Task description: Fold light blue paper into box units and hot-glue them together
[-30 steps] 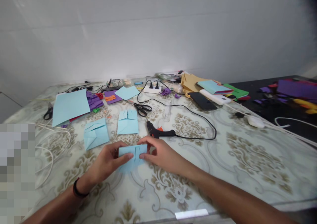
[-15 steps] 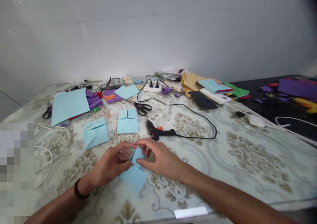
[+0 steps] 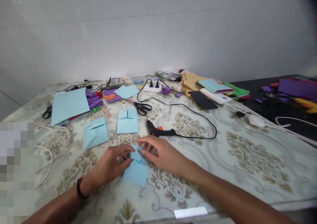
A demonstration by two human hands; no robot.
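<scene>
A folded light blue paper (image 3: 135, 174) lies on the patterned table cover, its upper part between my two hands. My left hand (image 3: 114, 161) grips the paper's left edge between thumb and fingers. At the upper right of the same paper, my right hand (image 3: 158, 153) has its fingers bent, with the thumb and fingertips apart and touching the sheet. Two other folded blue papers lie beyond: one on the left (image 3: 96, 132) and one in the middle (image 3: 127, 121). A black glue gun (image 3: 158, 131) rests just past my right hand.
Black scissors (image 3: 142, 108), a clear ruler (image 3: 168, 110) and a power strip (image 3: 152, 88) lie farther back. Blue sheets (image 3: 70, 105) are at the left. A dark phone (image 3: 203, 100) sits at the right. The glue gun's black cable loops rightward.
The held paper has turned and its upper flap now lies flatter. My right thumb has lifted from the flap and moved up. The other objects have stayed put.
</scene>
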